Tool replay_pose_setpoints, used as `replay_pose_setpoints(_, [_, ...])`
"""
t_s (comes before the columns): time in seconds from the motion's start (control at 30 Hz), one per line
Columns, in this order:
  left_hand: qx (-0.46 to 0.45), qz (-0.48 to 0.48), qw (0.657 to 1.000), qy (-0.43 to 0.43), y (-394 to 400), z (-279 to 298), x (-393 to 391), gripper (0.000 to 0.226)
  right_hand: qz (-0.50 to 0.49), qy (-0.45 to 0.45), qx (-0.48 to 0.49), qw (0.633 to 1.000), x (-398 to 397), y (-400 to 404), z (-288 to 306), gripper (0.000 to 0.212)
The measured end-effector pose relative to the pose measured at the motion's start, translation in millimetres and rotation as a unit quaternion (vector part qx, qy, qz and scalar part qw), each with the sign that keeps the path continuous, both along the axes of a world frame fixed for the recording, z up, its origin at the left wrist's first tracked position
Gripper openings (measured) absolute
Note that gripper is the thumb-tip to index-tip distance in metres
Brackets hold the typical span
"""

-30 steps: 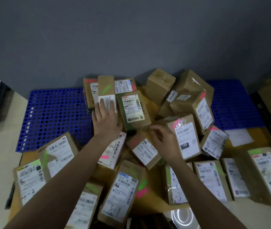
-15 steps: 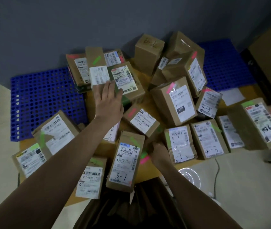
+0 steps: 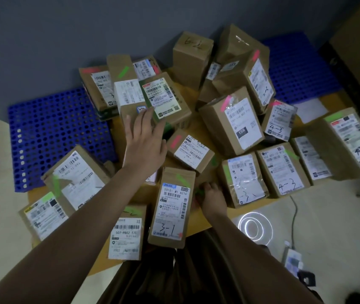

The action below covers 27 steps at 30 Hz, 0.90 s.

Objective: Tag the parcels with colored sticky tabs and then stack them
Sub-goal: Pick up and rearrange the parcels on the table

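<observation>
Many brown parcels are seen in the head view, scattered on a wooden board (image 3: 196, 229) that lies over a blue perforated mat (image 3: 60, 132). The parcel marked 3-1 (image 3: 171, 207) serves as landmark. Beyond it, the left hand (image 3: 145, 142) is held flat with fingers spread, its fingertips (image 3: 146, 115) resting on a tall parcel bearing a green tab (image 3: 123, 71). Just right of the landmark, the right hand (image 3: 213, 197) is curled, its fingers pinching small green sticky tabs (image 3: 199, 191) on the board. A pink-tabbed parcel (image 3: 191, 152) lies between the two hands.
</observation>
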<state>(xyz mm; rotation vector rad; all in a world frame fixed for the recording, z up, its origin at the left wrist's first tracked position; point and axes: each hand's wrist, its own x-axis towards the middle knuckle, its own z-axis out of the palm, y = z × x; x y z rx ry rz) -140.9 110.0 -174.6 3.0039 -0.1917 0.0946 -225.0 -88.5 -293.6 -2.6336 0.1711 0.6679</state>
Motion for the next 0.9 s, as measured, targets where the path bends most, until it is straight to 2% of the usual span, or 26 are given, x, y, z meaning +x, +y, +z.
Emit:
replay_pose_setpoints(0.1, [-0.028,-0.018,0.999,-0.015,-5,-4,-6,0.049,-0.004,-0.056,0.019,0.998,-4,0,6,0.032])
replay_pose_setpoints(0.2, [-0.058,-0.022,0.998,-0.025,-15,-1,-12,0.04,-0.006,-0.163,0.058,0.985,-4,0,25,0.027])
replay_pose_setpoints(0.27, [-0.139,-0.021,0.99,0.008,-25,4,-14,0.027,-0.017,-0.244,0.103,0.964,-1,-2,39,0.023])
replay_pose_setpoints(0.3, [-0.2,-0.016,0.978,0.057,-29,8,-13,0.022,-0.031,-0.269,0.14,0.952,4,-2,48,0.024])
replay_pose_setpoints(0.33, [-0.263,-0.003,0.958,0.117,-34,11,-12,0.02,-0.043,-0.284,0.177,0.941,11,-2,58,0.025])
replay_pose_setpoints(0.4, [-0.362,0.031,0.897,0.253,-42,20,-6,0.027,-0.054,-0.323,0.217,0.919,29,0,82,0.027])
replay_pose_setpoints(0.47, [-0.428,0.043,0.848,0.31,-49,32,1,0.032,-0.045,-0.35,0.248,0.902,47,4,105,0.028])
replay_pose_setpoints(0.57, [-0.502,0.066,0.804,0.313,-53,44,10,0.022,0.002,-0.341,0.292,0.894,71,9,126,0.031])
replay_pose_setpoints(0.7, [-0.567,0.148,0.762,0.275,-49,51,24,0.012,0.076,-0.376,0.252,0.889,100,6,137,0.039])
replay_pose_setpoints(0.77, [-0.593,0.199,0.731,0.274,-44,53,33,0.014,0.112,-0.424,0.218,0.872,110,6,141,0.038])
replay_pose_setpoints(0.9, [-0.65,0.267,0.661,0.264,-37,57,50,0.01,0.191,-0.514,0.16,0.821,129,13,144,0.023])
